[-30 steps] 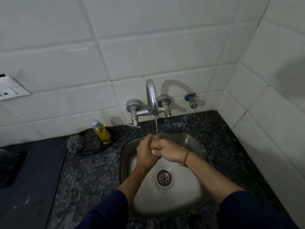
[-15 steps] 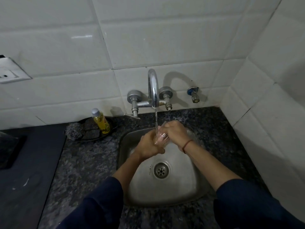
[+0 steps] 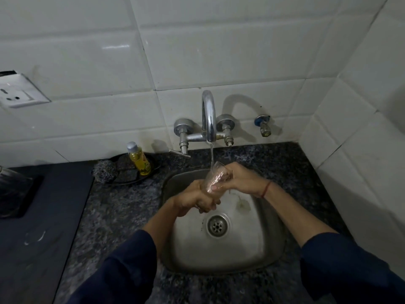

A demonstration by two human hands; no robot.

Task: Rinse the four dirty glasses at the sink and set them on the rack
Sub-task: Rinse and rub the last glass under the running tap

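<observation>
Items, left to right:

- Wall socket, white, on the tiles.
- Bench, dark speckled stone.
- Black dish at the back of the bench. Contents: steel scourer, dark pad, and a small bottle with a silver cap, nearly full of yellow liquid.
- Tap, running. A thin stream falls onto the rim of the glass.
- Left hand, fingers wrapped tight round the base of the glass.
- Glass, clear, tilted with its mouth up under the stream, held over the back of the sink. The amount of water inside cannot be told.
- Right hand, fingers curled on the upper part of the glass.
- Sink, steel, wet, with the drain at its middle.
- Small wall valve.
</observation>
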